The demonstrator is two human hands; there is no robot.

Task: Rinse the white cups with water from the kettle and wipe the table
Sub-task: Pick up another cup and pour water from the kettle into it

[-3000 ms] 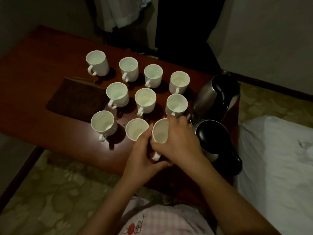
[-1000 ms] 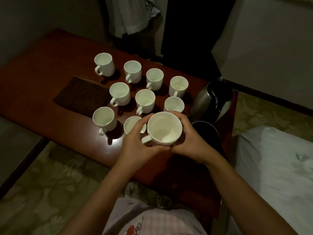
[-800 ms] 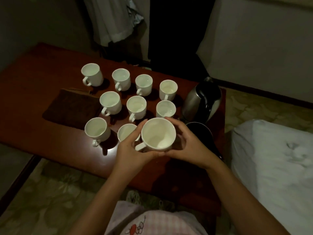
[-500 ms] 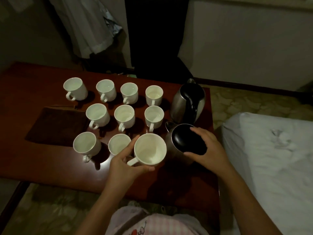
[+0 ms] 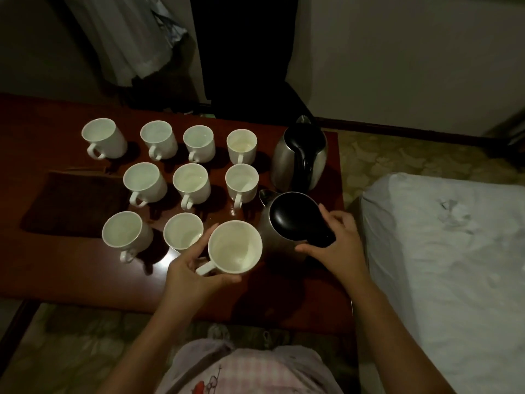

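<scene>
My left hand (image 5: 189, 273) holds a white cup (image 5: 235, 247) upright just above the near part of the red-brown table (image 5: 71, 268). Several more white cups (image 5: 191, 182) stand in rows on the table beyond it. My right hand (image 5: 338, 245) curls around the black handle of the near steel kettle (image 5: 287, 220), which stands right of the held cup. A second steel kettle (image 5: 299, 156) stands behind it. A dark brown cloth (image 5: 71, 203) lies flat on the table's left side.
A bed with a white sheet (image 5: 449, 265) sits close on the right. Patterned floor (image 5: 71, 351) runs along the table's near edge. Clothes hang (image 5: 127, 38) against the wall behind the table.
Both hands lifted the cup off the table. Then my right hand let go of it and moved right onto the near kettle's handle. My left hand keeps the cup.
</scene>
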